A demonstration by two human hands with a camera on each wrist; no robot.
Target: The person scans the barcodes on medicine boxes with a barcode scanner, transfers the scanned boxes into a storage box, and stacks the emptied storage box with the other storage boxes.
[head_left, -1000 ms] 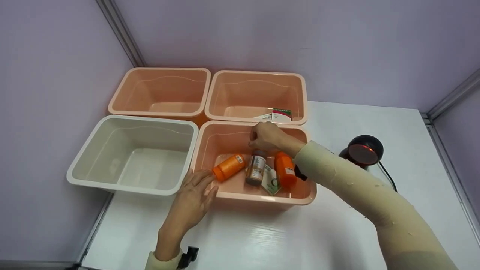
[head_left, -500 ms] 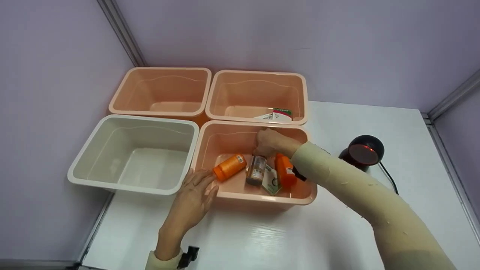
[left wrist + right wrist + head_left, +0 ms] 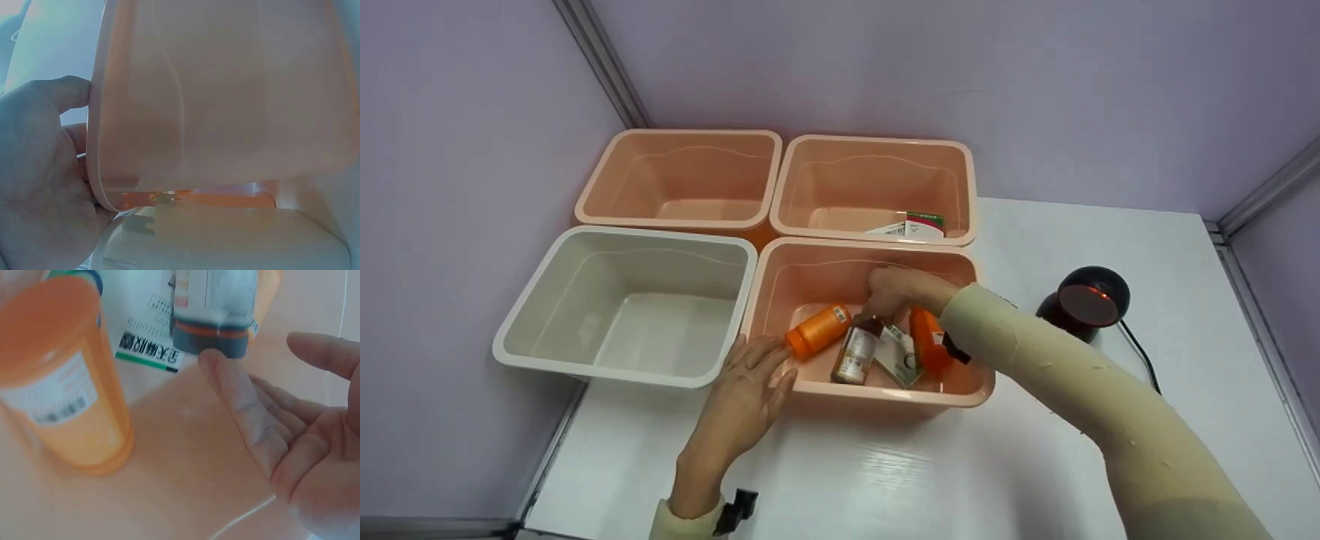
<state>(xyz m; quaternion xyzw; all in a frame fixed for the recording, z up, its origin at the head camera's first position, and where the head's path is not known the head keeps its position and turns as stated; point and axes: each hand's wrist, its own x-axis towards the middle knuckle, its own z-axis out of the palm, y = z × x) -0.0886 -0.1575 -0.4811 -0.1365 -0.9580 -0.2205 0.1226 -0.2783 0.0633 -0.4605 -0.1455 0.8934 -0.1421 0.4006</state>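
My right hand (image 3: 885,294) reaches into the front right pink bin (image 3: 885,393). Its straight fingers touch the dark cap of a brown bottle (image 3: 853,352) that lies slanted on the bin floor. In the right wrist view one fingertip of my right hand (image 3: 254,385) rests against the brown bottle's cap (image 3: 211,336), palm open. An orange bottle (image 3: 817,330) lies left of it, a second orange bottle (image 3: 927,341) right of it, and a white and green box (image 3: 900,358) between. My left hand (image 3: 750,386) presses flat on the bin's front left corner.
A white bin (image 3: 534,289) stands to the left. Two more pink bins (image 3: 675,222) sit behind, and the right rear bin (image 3: 969,187) holds a small box (image 3: 915,224). A black scanner (image 3: 1091,298) with a cable stands on the white table, right of the bins.
My right hand has gone lower into the bin onto the brown bottle's cap. The bottle's base has swung left and toward the front. The left hand has stayed put.
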